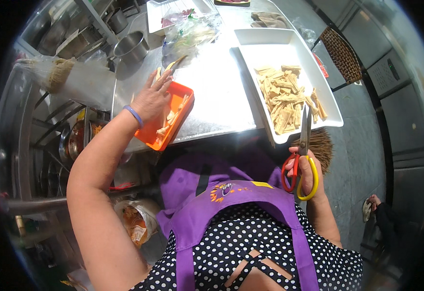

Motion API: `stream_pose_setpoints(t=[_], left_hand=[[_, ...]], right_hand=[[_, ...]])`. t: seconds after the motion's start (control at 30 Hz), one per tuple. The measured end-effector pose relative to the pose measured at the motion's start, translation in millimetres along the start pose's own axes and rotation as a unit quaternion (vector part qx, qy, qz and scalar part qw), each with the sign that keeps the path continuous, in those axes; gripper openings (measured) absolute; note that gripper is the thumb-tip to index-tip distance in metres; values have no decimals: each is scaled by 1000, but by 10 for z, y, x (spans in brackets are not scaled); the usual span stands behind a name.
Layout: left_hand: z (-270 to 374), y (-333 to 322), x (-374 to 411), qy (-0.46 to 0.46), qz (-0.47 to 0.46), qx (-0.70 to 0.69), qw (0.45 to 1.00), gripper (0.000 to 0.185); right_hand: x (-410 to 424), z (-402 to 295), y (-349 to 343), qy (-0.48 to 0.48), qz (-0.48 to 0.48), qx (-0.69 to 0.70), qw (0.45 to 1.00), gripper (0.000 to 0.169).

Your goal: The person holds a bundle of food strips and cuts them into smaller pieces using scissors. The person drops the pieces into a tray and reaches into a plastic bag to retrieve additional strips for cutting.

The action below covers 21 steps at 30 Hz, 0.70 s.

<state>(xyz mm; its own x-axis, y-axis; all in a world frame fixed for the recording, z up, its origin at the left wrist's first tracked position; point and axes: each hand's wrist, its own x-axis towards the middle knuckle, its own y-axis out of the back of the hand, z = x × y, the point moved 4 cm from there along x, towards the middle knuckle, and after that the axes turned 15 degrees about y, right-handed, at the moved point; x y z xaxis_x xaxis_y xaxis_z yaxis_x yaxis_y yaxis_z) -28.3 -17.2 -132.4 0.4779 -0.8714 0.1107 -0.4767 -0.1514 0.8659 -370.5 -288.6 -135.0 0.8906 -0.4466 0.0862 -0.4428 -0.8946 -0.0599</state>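
Observation:
My right hand (312, 174) holds a pair of scissors (304, 145) with one red and one yellow handle loop, its blades pointing away from me and nearly closed. Beyond the blades, a white tray (321, 72) holds a heap of short cut yellowish sticks (283, 98) that look like dried tofu skin. My left hand (152, 98), with a blue band at the wrist, reaches over an orange plastic basket (183, 89). Its fingers are at a yellowish strip (170, 66) by the basket's far end; whether they grip it is unclear. Pale pieces (170, 120) lie in the basket.
A steel pot (131, 47) and a clear plastic bag (190, 36) stand on the metal table (219, 94). Farther back are another white tray (153, 18) and a brown cloth (269, 20). A bristle broom head (323, 145) is beside my right hand. Another person's foot (367, 209) shows at right.

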Motion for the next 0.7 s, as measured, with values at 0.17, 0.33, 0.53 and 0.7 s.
stream_pose_setpoints(t=[0.17,0.33,0.53,0.7], left_hand=[[-220,159,58,114,-9,-190,975,23],[-593,432,226,244,-66,-617,746,8],[-714,1087,561,192,-35,-768,609,24],[-639,1197,883,165,-81,-846,500,28]], right_hand=[[-10,-46,-5,19,-6,-5,1000,34],[71,-140,-39,25,-34,24,999,34],[189,-392,-122,25,-99,68,992,36],[393,-629,-236,9,-134,156,979,32]])
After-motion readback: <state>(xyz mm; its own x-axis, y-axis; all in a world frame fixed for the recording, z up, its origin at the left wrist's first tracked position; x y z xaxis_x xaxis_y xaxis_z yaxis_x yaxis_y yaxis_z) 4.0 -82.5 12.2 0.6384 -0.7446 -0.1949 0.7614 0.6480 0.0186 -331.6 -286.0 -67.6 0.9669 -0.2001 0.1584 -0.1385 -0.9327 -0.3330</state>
